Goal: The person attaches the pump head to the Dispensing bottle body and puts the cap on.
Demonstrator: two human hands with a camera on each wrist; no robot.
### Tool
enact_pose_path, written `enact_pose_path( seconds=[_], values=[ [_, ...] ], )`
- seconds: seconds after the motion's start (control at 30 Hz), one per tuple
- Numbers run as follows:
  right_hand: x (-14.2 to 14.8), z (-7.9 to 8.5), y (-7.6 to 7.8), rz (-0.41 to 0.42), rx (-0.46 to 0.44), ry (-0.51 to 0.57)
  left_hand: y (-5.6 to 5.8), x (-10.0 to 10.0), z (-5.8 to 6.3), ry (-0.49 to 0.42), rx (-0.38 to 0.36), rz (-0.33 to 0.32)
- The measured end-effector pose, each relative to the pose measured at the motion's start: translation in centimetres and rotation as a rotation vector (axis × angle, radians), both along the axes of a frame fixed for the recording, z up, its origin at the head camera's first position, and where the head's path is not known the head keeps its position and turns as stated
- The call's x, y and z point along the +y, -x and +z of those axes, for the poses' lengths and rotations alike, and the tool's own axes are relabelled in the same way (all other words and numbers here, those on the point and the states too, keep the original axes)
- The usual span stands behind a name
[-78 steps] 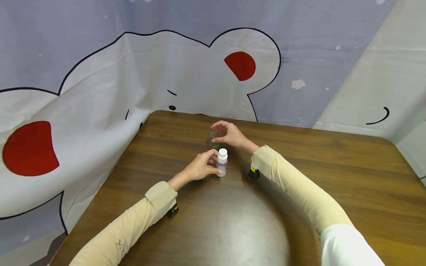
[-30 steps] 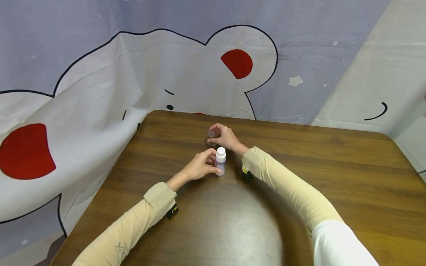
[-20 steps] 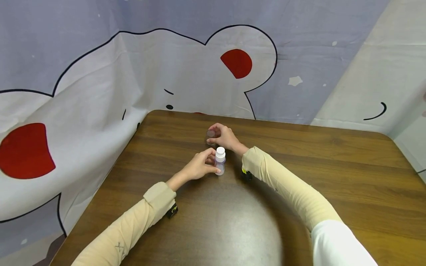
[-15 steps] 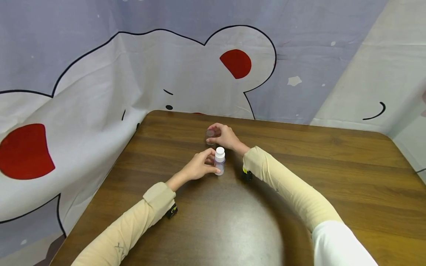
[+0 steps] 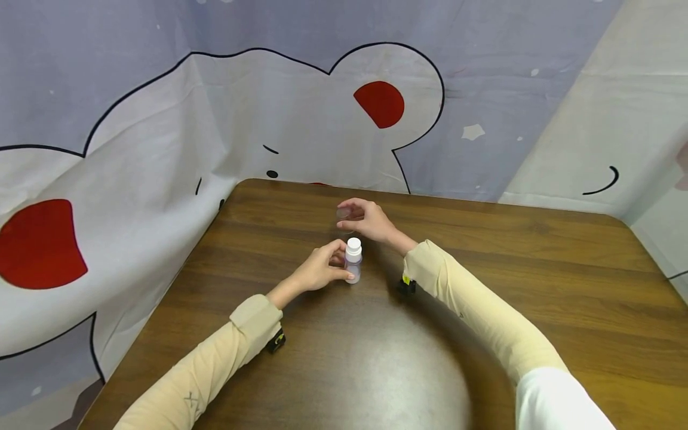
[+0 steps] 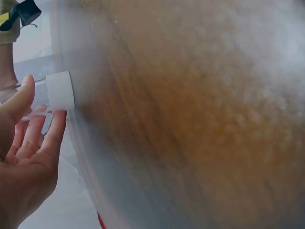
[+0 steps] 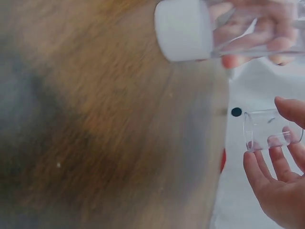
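Note:
In the head view my left hand (image 5: 317,270) grips a small clear bottle (image 5: 353,272) with a white top and a purplish ring, standing upright on the table. The thumb lies on its near side, the fingers behind. Its white base (image 6: 60,90) shows in the left wrist view, and the white base (image 7: 183,31) appears again in the right wrist view. Just beyond, my right hand (image 5: 373,221) holds a see-through cylinder like a clear cap (image 7: 267,129) between thumb and fingers. In the head view this clear cap (image 5: 344,213) is faint and partly hidden by the fingers.
Both hands work over a brown wooden table (image 5: 510,269), near its far left corner. A cloth backdrop (image 5: 258,119) with cartoon bears hangs behind and to the left. Each sleeve has a small black device (image 5: 276,340) under the wrist.
My right hand closed round the clear cap from its right side, then shifted slightly right with it in the last half second. My left hand and the bottle have stayed put.

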State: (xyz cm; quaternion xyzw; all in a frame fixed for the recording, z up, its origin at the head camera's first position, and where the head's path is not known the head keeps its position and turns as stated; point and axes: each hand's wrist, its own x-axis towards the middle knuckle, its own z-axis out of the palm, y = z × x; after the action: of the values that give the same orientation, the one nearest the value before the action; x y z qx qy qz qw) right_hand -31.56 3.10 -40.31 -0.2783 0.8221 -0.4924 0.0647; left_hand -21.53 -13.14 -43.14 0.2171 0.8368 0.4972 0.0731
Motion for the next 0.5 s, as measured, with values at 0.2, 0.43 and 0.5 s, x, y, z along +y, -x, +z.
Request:
enact_pose_path(
  seconds=[0.2, 0.43, 0.5],
  values=[
    [0.6, 0.5, -0.5, 0.024, 0.015, 0.036, 0.0, 0.0, 0.1, 0.01, -0.011, 0.001],
    [1.4, 1.5, -2.2, 0.031, 0.032, 0.081, -0.1, 0.0, 0.1, 0.028, -0.004, 0.005],
    [1.6, 1.7, -2.6, 0.029, 0.034, 0.089, -0.2, 0.0, 0.2, 0.028, -0.008, 0.005]
  ],
)
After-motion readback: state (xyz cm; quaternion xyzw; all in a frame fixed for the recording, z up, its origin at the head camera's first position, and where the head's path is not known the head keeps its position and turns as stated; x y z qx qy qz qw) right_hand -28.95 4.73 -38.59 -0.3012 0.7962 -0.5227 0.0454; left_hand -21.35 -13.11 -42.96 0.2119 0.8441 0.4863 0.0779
